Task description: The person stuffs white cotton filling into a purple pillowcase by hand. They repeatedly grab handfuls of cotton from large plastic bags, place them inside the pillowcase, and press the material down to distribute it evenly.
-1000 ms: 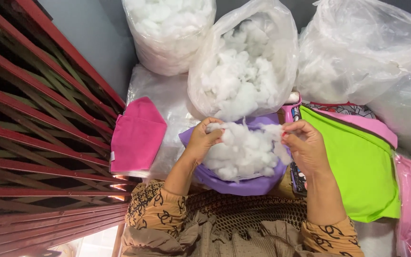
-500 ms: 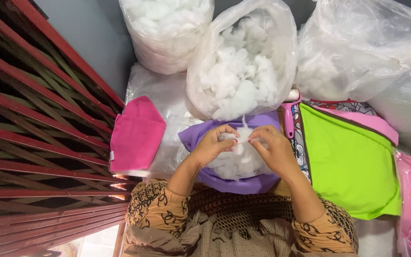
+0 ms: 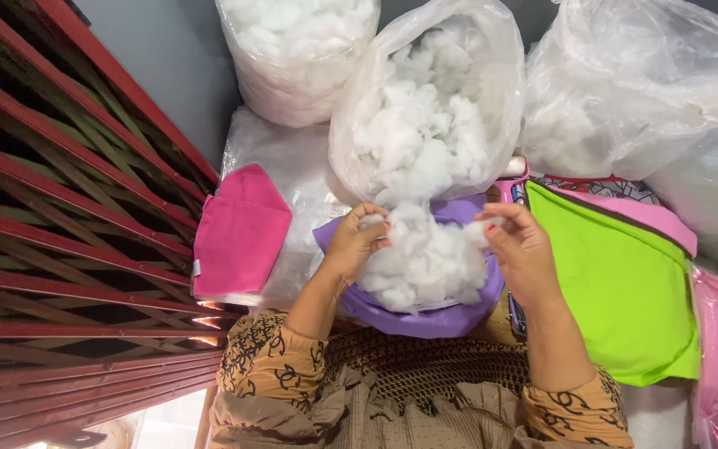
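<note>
Fluffy white fibre stuffing [image 3: 421, 258] sits in a matt purple cloth cover [image 3: 425, 320]; glossy, crinkled clear plastic bags [image 3: 625, 91] stand behind; lime cloth [image 3: 617, 283] looks smooth.

Both hands sit close in over the white stuffing [image 3: 425, 258] heaped on the purple cover [image 3: 425, 320], the left hand [image 3: 355, 241] and the right hand [image 3: 521, 249] each with its grip pinched into the fluff. Straight ahead, the open clear bag of stuffing [image 3: 425, 108] leans right against the pile and blocks the way forward. A second stuffed bag [image 3: 297, 50] and a bulky clear bag [image 3: 633, 83] wall off the rest of the far side. To the left the red folding gate [image 3: 60, 249] closes things in, with the pink cover [image 3: 238, 233] lying before it. The green cover [image 3: 617, 283] lies flat on the right and can be passed over
</note>
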